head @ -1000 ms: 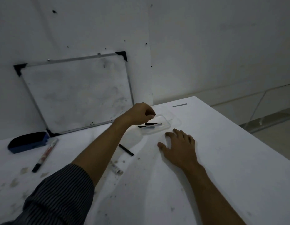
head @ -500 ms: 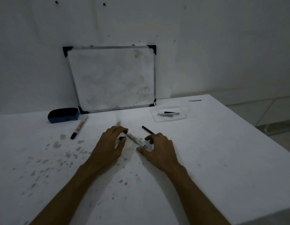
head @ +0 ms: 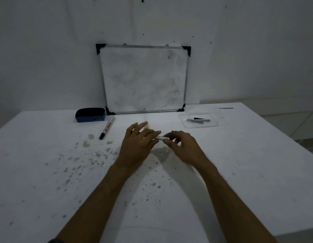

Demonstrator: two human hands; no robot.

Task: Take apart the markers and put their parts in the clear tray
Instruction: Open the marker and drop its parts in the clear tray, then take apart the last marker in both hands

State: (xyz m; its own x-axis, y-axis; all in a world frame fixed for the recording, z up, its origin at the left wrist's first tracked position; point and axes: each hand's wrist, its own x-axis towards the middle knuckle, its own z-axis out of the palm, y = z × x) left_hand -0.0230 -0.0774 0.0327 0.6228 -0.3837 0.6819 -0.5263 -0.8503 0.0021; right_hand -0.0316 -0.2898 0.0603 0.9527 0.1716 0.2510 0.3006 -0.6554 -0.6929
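Both hands hold one white marker barrel (head: 160, 137) just above the table's middle. My left hand (head: 138, 146) grips its left end, with two fingers stretched out. My right hand (head: 182, 144) pinches its right end, and most of the barrel is hidden by the fingers. A dark tip shows above my right hand's knuckles. The clear tray (head: 198, 124) lies at the back right and holds a few dark marker parts (head: 198, 120). A second, whole marker (head: 107, 127) with a black cap lies to the left of my hands.
A whiteboard (head: 143, 79) leans on the wall behind. A dark blue eraser (head: 90, 114) sits at its lower left corner. The white table (head: 239, 172) is speckled with stains on the left. Its right edge drops off beyond the tray.
The view swung from the tray back to the table's middle. My left hand left the tray, and both hands picked the marker barrel up off the table.
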